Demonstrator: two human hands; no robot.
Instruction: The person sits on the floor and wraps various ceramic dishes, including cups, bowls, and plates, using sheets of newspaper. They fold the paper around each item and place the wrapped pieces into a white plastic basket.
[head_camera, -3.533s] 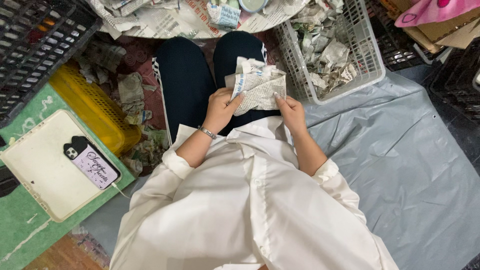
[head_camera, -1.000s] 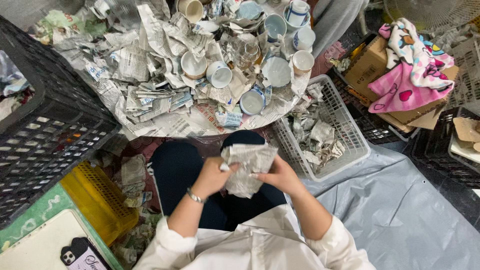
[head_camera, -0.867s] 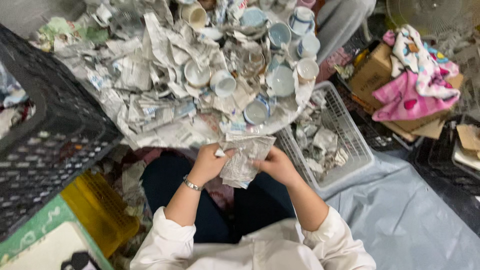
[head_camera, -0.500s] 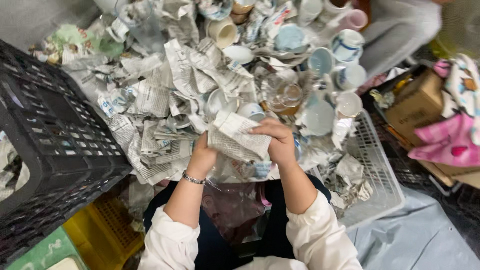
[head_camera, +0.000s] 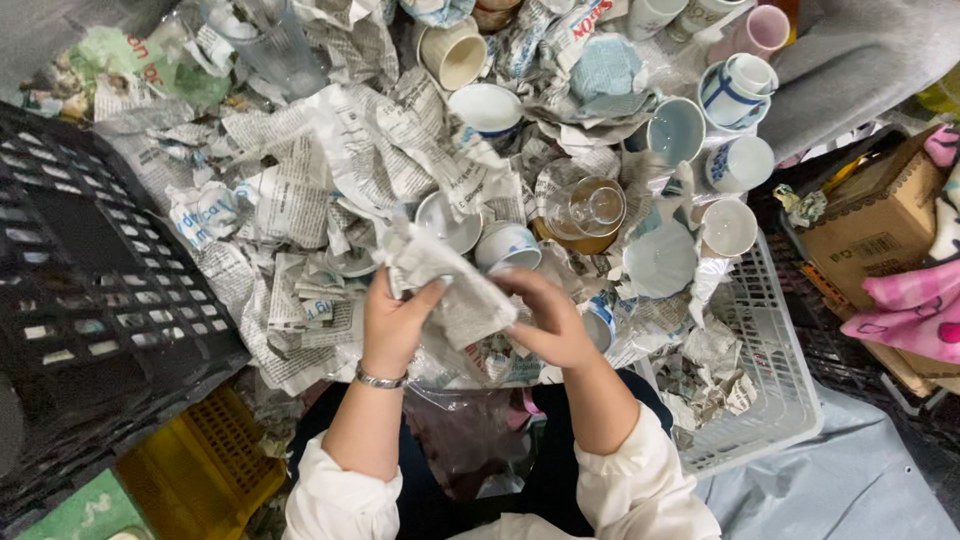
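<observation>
At the centre of the frame both hands close on a crumpled newspaper bundle (head_camera: 450, 290) above the desk's near edge: left hand (head_camera: 395, 320) gripping its left side, right hand (head_camera: 545, 320) with fingers curled under its right. The paper looks light, soft and easily torn; whatever it wraps may be fragile, so supporting it from beneath seems wise.
</observation>
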